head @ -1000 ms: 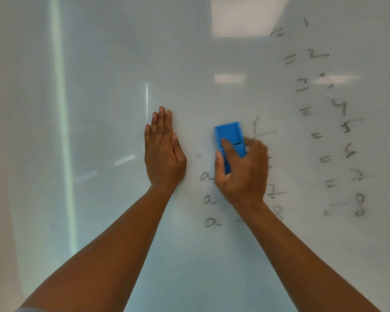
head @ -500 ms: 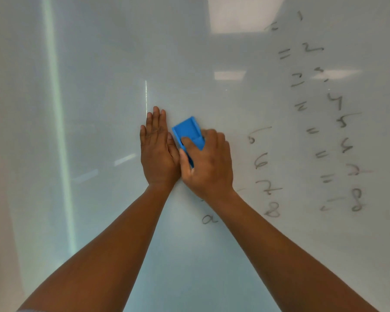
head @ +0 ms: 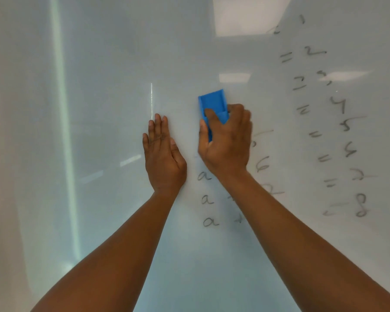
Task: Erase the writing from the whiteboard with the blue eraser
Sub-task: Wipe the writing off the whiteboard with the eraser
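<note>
The whiteboard [head: 104, 91] fills the view. My right hand [head: 226, 140] grips the blue eraser [head: 212, 104] and presses it flat on the board, its upper half showing above my fingers. My left hand [head: 163, 154] rests flat on the board just left of it, fingers together and pointing up, holding nothing. Dark handwriting remains: three letters "a" [head: 206, 199] below my right hand, a "6" [head: 262, 164] to its right, and a column of equals signs and digits [head: 345, 124] further right. My right forearm hides some marks.
Ceiling lights reflect as bright patches on the board, one at the top [head: 245, 15]. A pale vertical streak [head: 64, 131] runs down the left part of the board. The board's left and lower areas carry no writing.
My right hand has swept the eraser to the right and upward, away from my left hand, which it touched half a second ago. My left hand has stayed flat on the board.
</note>
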Available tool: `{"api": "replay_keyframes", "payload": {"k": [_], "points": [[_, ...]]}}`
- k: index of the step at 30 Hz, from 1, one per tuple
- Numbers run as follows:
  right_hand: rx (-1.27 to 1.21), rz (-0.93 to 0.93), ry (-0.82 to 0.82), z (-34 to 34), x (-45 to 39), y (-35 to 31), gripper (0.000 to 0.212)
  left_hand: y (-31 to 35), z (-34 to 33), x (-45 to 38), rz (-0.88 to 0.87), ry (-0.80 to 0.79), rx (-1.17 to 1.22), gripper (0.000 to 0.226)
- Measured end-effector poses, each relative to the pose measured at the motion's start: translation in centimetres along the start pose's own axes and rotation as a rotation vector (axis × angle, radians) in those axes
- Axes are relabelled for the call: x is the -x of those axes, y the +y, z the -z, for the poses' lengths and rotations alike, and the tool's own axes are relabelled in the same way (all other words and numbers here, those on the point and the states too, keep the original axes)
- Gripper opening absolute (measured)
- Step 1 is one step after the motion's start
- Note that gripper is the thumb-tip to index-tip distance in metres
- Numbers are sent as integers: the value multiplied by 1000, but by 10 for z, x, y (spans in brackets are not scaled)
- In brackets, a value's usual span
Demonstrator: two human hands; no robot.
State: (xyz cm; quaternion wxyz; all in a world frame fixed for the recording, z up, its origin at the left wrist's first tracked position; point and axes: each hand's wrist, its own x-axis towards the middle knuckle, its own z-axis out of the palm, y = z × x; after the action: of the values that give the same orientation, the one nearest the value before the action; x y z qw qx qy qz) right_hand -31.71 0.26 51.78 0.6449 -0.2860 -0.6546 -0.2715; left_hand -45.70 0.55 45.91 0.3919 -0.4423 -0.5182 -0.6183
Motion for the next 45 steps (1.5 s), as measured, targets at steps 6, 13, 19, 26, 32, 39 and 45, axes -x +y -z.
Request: {"api": "replay_keyframes", "payload": {"k": [6, 13, 19, 26, 32, 39, 45], "points": [[15, 147, -188, -8, 72, -14, 36, -7, 1, 0, -9, -36, 6, 50], [85, -54, 57, 17, 46, 48, 28, -2, 0, 4, 5, 6, -2, 52], [-14, -96, 51, 7, 4, 16, 29, 1, -1, 7, 28, -2, -7, 52], [-9, 144, -169, -9, 67, -11, 35, -6, 1, 8, -7, -42, -7, 51], [7, 107, -65, 15, 92, 40, 28, -3, 2, 12, 5, -5, 10, 52], [-20, -133, 109, 22, 15, 52, 29, 1, -2, 16, 39, 21, -9, 52], [-31, 45, -71, 9, 43, 15, 32, -2, -1, 18, 42, 3, -12, 52]]}}
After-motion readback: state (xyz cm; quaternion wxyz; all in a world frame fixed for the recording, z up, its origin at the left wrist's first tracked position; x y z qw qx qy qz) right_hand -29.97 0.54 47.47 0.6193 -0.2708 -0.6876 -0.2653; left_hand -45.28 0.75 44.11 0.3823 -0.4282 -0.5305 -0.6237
